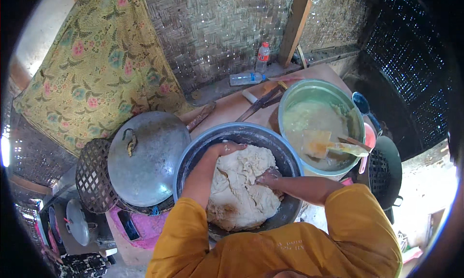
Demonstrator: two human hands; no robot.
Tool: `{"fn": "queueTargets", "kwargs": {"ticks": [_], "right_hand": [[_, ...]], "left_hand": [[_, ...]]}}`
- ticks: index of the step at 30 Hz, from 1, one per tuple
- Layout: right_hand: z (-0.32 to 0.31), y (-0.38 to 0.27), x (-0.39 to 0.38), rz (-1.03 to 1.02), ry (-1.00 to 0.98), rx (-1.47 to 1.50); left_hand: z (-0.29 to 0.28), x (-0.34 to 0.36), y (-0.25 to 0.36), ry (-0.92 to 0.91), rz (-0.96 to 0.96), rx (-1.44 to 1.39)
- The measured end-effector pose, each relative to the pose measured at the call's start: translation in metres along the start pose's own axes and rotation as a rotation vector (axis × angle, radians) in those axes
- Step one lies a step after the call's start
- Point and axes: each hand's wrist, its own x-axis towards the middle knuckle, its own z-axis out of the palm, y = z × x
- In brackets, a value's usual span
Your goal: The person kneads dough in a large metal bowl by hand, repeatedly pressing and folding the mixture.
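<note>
A large mass of pale dough (241, 191) fills much of a deep dark basin (181, 164) with a blue-grey rim, right in front of me. My left hand (231, 147) grips the dough's far left edge, its fingers curved over the top. On the right side, my right hand (268, 176) is closed and pressed into the dough, with the fingertips sunk in and partly hidden. Cracks and folds run across the dough's surface, and a browner patch shows near its lower left.
At right stands a green tub (285, 126) of pale mash with a spatula (355, 149) in it. A pot lid (147, 157) lies to the left, near a phone (128, 225) on pink cloth. Behind are plastic bottles (246, 79), a knife (261, 103) and a hanging patterned cloth (104, 60).
</note>
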Motion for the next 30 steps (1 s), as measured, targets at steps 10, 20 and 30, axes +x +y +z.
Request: {"fn": "queueTargets", "kwargs": {"ticks": [10, 20, 30], "right_hand": [[-0.047, -0.074, -0.038, -0.69, 0.494, -0.362], [-0.01, -0.175, -0.156, -0.848, 0.298, -0.648], [0.043, -0.157, -0.092, -0.497, -0.03, -0.955]], "left_hand": [[0.082, -0.094, 0.042, 0.589, -0.094, 0.066], [0.195, -0.262, 0.018, 0.529, 0.104, 0.206], [0.201, -0.196, -0.002, 0.402, -0.326, 0.439]]}}
